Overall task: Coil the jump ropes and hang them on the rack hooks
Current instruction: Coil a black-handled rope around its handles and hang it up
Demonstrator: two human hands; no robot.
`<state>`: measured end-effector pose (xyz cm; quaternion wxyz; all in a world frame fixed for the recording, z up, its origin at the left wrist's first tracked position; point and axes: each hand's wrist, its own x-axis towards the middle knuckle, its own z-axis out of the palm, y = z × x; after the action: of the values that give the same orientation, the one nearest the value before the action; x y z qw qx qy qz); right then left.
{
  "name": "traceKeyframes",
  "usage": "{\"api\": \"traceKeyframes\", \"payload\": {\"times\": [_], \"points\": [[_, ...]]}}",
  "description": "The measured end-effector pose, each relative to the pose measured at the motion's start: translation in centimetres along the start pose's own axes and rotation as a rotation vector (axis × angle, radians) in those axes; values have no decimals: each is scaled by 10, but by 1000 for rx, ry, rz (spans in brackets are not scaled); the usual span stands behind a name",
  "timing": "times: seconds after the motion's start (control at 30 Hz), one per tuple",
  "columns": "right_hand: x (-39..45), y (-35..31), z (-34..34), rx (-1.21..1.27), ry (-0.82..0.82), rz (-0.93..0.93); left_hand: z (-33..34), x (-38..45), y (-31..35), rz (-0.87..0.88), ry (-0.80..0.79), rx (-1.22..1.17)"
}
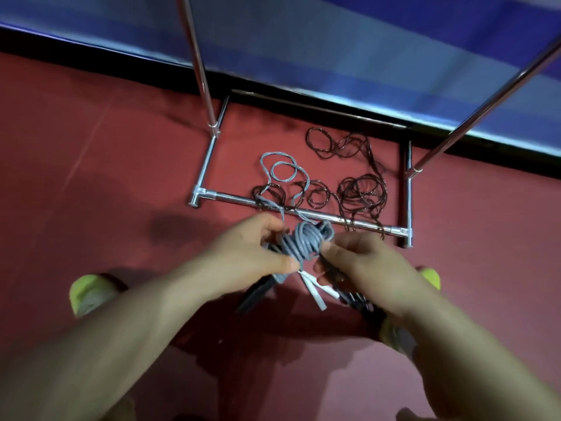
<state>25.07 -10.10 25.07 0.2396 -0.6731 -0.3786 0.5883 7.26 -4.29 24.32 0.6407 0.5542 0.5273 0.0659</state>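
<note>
Both hands meet over a bundle of grey jump rope (303,243); the left hand (249,253) curls round the bundle's left side, thumb tip pressed on its lower end, fingers wrapped behind; the right hand (361,265) pinches the coil's right edge with its fingertips and also grips dark handles (355,294) that run back under its palm. The wound coil sits between the two hands, held above the floor — a loose tail of the same grey rope (280,170) leads from it across the rack's front bar and lies in open loops on the red floor (91,147). Below the coil, white strap ends (314,291) and another dark handle (258,294) hang down, blurred. Beyond the bar, a dark brown jump rope (361,189) lies uncoiled in tangled loops on the floor, inside the base of the chrome rack (209,153); two rack uprights rise out of frame. Yellow-green shoes (88,294) show at either side; a blue wall (364,41) runs behind.
</note>
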Motion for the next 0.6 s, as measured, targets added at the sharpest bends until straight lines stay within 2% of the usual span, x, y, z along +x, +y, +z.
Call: {"api": "traceKeyframes", "payload": {"times": [0.17,0.33,0.5,0.6], "points": [[-11,-8,0,220,-11,-28,4,-6,9,57,83,78],[-4,-5,8,206,50,-108,9,-3,5,62,72,-10],[-3,0,-2,62,13,-231,-2,-4,3,50,-96,-168],[0,5,-7,54,0,-172,0,-2,-2,117,-91,-89]]}}
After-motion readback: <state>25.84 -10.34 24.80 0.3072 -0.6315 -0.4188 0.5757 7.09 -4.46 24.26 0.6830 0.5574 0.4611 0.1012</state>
